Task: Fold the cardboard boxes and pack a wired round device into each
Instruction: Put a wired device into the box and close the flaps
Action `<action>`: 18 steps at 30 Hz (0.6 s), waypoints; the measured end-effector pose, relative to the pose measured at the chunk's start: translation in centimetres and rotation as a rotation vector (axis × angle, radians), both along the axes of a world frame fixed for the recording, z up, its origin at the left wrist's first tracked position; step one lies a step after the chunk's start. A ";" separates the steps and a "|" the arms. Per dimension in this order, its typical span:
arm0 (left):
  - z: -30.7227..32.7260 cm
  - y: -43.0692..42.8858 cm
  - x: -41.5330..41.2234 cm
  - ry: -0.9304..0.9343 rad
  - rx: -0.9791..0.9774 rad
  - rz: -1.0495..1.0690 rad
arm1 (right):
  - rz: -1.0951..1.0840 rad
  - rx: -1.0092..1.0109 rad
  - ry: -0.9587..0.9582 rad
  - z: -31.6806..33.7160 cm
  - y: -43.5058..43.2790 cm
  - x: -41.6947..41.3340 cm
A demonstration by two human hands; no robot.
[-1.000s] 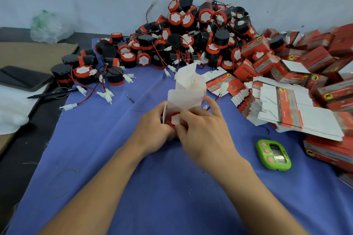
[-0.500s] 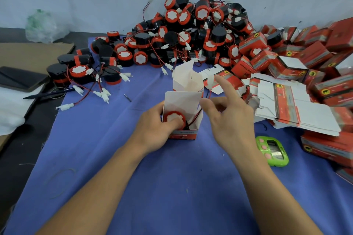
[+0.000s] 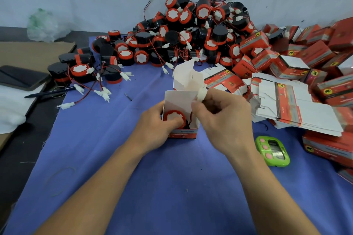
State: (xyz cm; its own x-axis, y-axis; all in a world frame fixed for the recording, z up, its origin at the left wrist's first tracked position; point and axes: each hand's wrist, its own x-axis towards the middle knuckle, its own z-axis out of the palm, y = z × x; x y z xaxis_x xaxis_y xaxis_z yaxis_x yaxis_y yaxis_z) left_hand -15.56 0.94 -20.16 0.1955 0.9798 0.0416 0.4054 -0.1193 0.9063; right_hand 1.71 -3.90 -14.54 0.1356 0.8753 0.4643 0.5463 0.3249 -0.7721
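Note:
An open red-and-white cardboard box (image 3: 181, 101) stands on the blue cloth at the centre, its top flaps up. A round red-and-black device (image 3: 172, 116) sits inside it. My left hand (image 3: 154, 129) grips the box's left side, thumb pressing on the device. My right hand (image 3: 223, 118) is beside the box's right wall and pinches the device's white wire connector (image 3: 202, 93) above the opening. A red wire runs from it down into the box.
A big heap of round wired devices (image 3: 191, 30) lies behind the box. Flat unfolded boxes (image 3: 290, 105) and folded red boxes (image 3: 313, 51) fill the right side. A green timer (image 3: 272, 150) lies right of my arm. A pen (image 3: 49, 92) and phone (image 3: 21, 77) lie left.
My right hand left the box mouth, reached up to the right, then came back holding the white connector over the opening. The device now sits lower inside the box.

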 end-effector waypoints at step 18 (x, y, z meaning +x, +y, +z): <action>0.3 -0.4 0.1 0.017 0.035 -0.004 | -0.196 -0.398 -0.793 -1.4 3.1 -0.5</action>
State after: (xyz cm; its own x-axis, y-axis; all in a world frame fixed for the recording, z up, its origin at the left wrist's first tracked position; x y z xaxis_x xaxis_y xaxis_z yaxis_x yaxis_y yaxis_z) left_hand -15.41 0.56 -19.85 0.2002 0.9771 0.0722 0.4198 -0.1521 0.8948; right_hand 1.24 -0.78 -15.96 0.0686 0.9857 0.1537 0.9825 -0.0400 -0.1817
